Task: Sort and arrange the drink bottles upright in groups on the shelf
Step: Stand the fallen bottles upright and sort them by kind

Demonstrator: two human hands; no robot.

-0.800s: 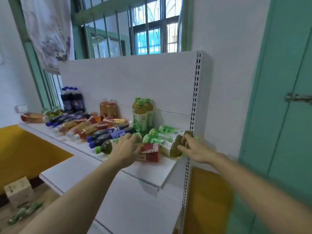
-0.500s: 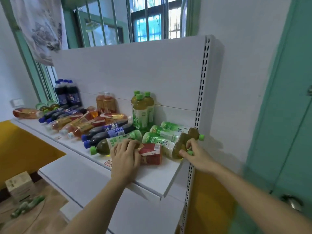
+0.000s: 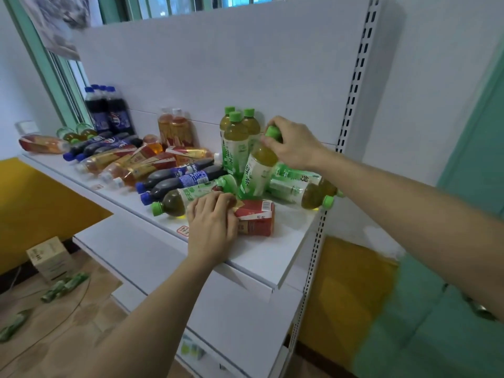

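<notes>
My right hand (image 3: 293,144) grips the green cap of a green tea bottle (image 3: 256,174) and holds it tilted, almost upright, over the white shelf (image 3: 272,257). Three upright green tea bottles (image 3: 236,140) stand just behind it. My left hand (image 3: 211,223) lies closed over a red-labelled tea bottle (image 3: 255,221) lying on the shelf's front. Two more green tea bottles (image 3: 302,190) lie on their sides at the right end, and another (image 3: 188,197) lies beside my left hand.
Dark cola bottles (image 3: 177,181) and amber tea bottles (image 3: 136,162) lie across the shelf to the left. Upright colas (image 3: 109,113) and upright amber bottles (image 3: 174,129) stand against the back panel. A lower shelf (image 3: 131,241) juts out below. A cardboard box (image 3: 49,257) sits on the floor.
My right hand has lifted one green tea bottle by its cap from lying flat to nearly upright. My left hand stayed on the red-labelled bottle. The camera moved closer.
</notes>
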